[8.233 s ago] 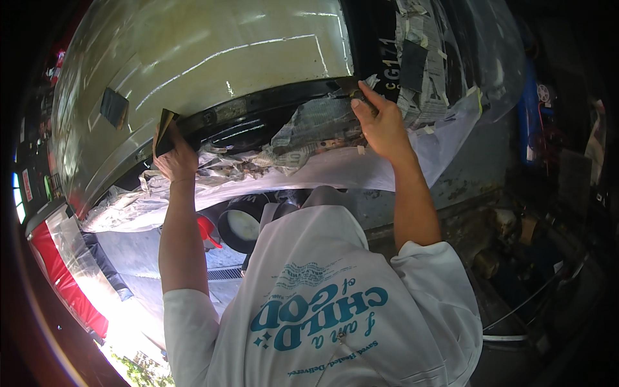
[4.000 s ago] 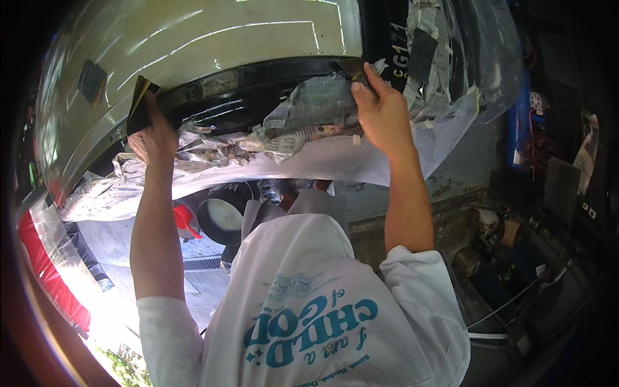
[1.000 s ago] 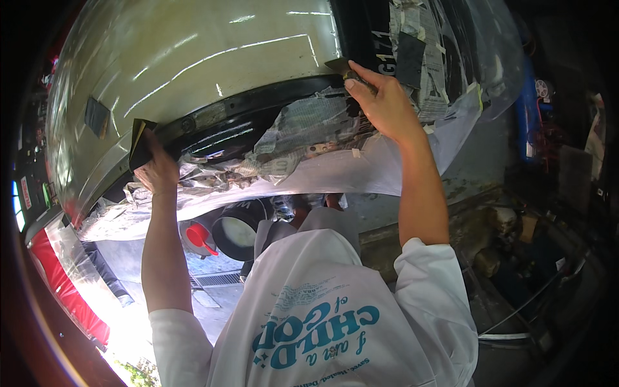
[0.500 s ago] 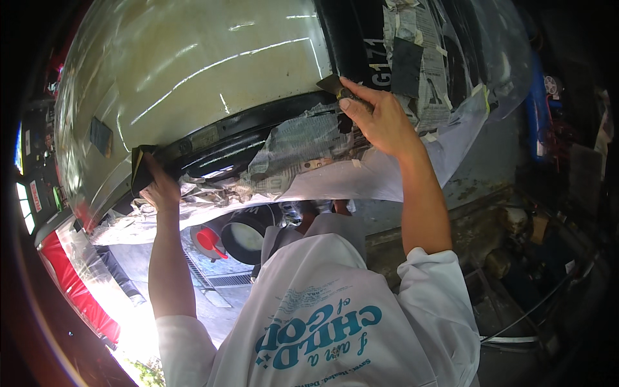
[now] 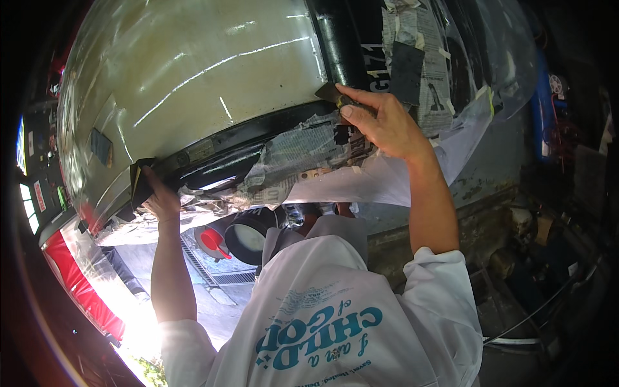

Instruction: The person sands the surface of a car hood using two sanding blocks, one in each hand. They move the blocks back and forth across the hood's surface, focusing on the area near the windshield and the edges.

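Observation:
My right hand grips a scraper by its worn handle, thumb and forefinger near the dark blade. The blade rests at the corner of a pale beige vehicle panel, where two black strips meet. At the other end of the lower black strip, my left hand pinches a dark, folded piece that looks like sandpaper, held against the panel's edge. Torn newspaper masking lines the strip's near side between my hands.
Clear plastic sheeting wraps the vehicle. A dark square piece lies on the panel at left, another on newspaper at right. Below stand a black bucket and a red dipper. Cluttered gear sits at right.
My right hand and the scraper have shifted slightly right and nearer to me. My left hand stays at the strip's left end. The view has tilted a little.

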`<state>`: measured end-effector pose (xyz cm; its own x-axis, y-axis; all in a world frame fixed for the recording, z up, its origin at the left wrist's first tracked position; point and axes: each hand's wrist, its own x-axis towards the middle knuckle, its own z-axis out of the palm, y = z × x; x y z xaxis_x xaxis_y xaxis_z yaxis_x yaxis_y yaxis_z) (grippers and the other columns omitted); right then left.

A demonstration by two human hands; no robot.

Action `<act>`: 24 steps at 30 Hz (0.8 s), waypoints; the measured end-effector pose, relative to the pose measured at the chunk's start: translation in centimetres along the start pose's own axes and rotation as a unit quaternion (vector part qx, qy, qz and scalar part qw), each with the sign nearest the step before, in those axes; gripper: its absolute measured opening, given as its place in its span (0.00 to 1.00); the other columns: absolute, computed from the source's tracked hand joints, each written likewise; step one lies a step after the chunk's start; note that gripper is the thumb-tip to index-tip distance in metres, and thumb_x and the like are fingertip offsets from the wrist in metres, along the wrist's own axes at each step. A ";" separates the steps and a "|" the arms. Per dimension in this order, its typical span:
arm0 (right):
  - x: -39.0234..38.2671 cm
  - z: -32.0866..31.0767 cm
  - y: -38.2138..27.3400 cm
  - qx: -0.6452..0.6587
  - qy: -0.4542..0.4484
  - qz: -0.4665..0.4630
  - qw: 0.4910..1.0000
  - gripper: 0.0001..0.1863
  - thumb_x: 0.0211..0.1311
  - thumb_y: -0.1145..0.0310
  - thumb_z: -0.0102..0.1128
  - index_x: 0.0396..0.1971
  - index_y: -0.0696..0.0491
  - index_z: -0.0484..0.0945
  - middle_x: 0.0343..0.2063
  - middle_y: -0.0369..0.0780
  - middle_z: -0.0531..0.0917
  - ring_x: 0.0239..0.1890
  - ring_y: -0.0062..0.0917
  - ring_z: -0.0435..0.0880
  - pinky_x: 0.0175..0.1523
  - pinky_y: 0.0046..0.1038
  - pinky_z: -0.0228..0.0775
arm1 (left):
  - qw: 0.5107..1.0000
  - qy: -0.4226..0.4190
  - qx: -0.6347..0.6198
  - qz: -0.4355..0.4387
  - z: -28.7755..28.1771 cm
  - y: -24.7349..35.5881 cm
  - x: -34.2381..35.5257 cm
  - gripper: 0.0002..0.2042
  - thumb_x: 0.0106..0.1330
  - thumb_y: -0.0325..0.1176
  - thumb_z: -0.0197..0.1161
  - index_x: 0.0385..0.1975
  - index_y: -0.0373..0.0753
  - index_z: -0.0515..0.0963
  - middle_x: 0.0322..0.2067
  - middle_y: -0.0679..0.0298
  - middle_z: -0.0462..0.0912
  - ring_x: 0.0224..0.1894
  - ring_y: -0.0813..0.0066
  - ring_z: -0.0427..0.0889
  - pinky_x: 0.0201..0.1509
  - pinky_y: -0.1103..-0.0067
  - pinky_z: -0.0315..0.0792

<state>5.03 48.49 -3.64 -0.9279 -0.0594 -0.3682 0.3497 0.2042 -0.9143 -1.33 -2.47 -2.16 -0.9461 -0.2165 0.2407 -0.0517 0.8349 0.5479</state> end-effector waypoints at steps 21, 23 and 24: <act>2.6 -0.6 -1.8 0.003 0.021 -0.016 1.000 0.30 0.73 0.56 0.67 0.69 0.56 0.77 0.25 0.37 0.85 0.25 0.17 0.80 0.35 0.25 0.77 | 0.992 0.006 0.113 0.059 -0.1 -1.5 -0.1 0.23 0.86 0.45 0.47 0.62 0.32 0.78 0.59 0.44 0.81 0.59 0.43 0.78 0.65 0.57 0.67; 2.7 0.2 -1.0 0.023 0.048 -0.048 0.997 0.29 0.74 0.53 0.65 0.69 0.52 0.80 0.22 0.34 0.80 0.26 0.16 0.73 0.37 0.26 0.71 | 0.997 0.000 0.072 0.022 -0.3 -1.2 0.2 0.23 0.86 0.45 0.48 0.61 0.31 0.79 0.59 0.43 0.82 0.59 0.43 0.78 0.65 0.57 0.67; 2.7 0.3 -0.7 0.002 0.054 -0.052 0.997 0.29 0.74 0.53 0.66 0.68 0.52 0.80 0.22 0.34 0.80 0.25 0.17 0.73 0.37 0.26 0.71 | 0.998 0.001 0.053 0.021 -0.3 -2.1 0.1 0.23 0.86 0.45 0.48 0.61 0.31 0.79 0.59 0.43 0.82 0.58 0.43 0.78 0.65 0.58 0.67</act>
<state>2.26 47.91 -4.01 -0.9679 0.0262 -0.2501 0.2503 0.1988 -0.9475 -1.22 -4.45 -3.06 -0.9473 -0.1813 0.2642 -0.0453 0.8921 0.4496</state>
